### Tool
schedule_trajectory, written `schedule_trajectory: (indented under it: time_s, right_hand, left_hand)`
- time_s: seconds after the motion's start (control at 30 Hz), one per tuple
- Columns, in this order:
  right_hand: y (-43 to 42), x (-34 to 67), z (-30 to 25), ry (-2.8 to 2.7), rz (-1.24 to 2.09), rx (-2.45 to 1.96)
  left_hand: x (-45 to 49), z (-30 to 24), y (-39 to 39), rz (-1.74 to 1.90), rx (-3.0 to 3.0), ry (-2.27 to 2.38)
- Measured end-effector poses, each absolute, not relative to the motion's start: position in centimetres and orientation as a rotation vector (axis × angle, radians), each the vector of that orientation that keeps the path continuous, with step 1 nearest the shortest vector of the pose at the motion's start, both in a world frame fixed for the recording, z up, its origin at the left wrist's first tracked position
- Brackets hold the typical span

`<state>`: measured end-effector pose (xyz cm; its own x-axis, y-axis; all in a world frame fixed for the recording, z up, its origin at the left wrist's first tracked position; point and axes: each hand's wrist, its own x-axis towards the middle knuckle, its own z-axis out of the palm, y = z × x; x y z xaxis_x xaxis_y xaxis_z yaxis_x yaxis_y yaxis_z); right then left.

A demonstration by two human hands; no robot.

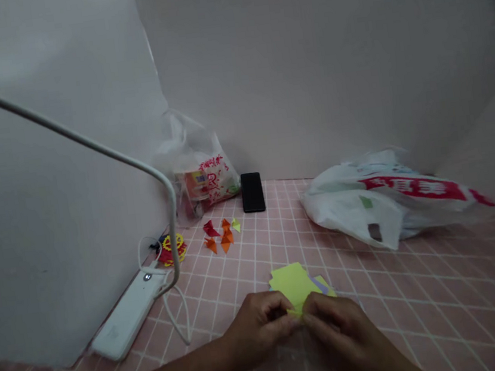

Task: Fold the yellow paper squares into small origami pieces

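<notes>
My left hand and my right hand meet near the front of the table, thumbs and index fingers pinched together. Between the fingertips is a small piece of yellow paper, mostly covered by the fingers. Just behind it lies a loose pile of paper sheets, yellow on top, with a purple edge showing at the right. Farther back to the left sit several small folded paper pieces: a red one, orange ones and a pale yellow one.
A white power bank with a cable lies at left, beside red and yellow plastic pieces. A grey bent rod crosses the left side. At the back are a black phone, a plastic bag and another plastic bag at right.
</notes>
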<state>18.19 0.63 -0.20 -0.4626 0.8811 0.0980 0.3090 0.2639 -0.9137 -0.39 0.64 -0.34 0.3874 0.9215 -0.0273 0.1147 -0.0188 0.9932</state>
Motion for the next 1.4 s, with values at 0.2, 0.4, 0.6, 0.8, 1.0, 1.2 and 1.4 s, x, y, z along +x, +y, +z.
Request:
schedule_trajectory:
  time_s: [0.2, 0.4, 0.6, 0.8, 1.0, 1.2, 1.4]
  right_hand:
    - [1.0, 17.8, 0.2, -1.805, 1.244, -1.128]
    - [1.0, 17.7, 0.0, -1.715, 1.288, -1.104]
    - [0.8, 17.1, -0.1, -1.690, 1.453, -1.059]
    - [1.0, 17.3, -0.5, -1.606, 1.437, -1.108]
    - [0.7, 17.1, -1.1, -1.484, 1.593, -1.129]
    - [0.8, 17.0, -1.1, -1.425, 1.639, -1.137]
    - [0.9, 16.9, -0.6, -1.431, 1.650, -1.092]
  left_hand:
    - [-0.3, -0.8, 0.7, 0.793, 1.211, 0.969]
    - [-0.2, -0.3, 0.6, 0.823, 1.239, 0.962]
    - [-0.1, 0.2, 0.6, 0.900, 1.020, 0.946]
    - [-0.3, 0.3, 1.0, 0.899, 1.007, 1.000]
    - [-0.2, -0.1, 0.9, 0.849, 0.971, 0.994]
    - [-0.3, 0.3, 0.8, 0.840, 1.093, 1.031]
    - [-0.6, 0.0, 1.1, 0.848, 1.027, 1.043]
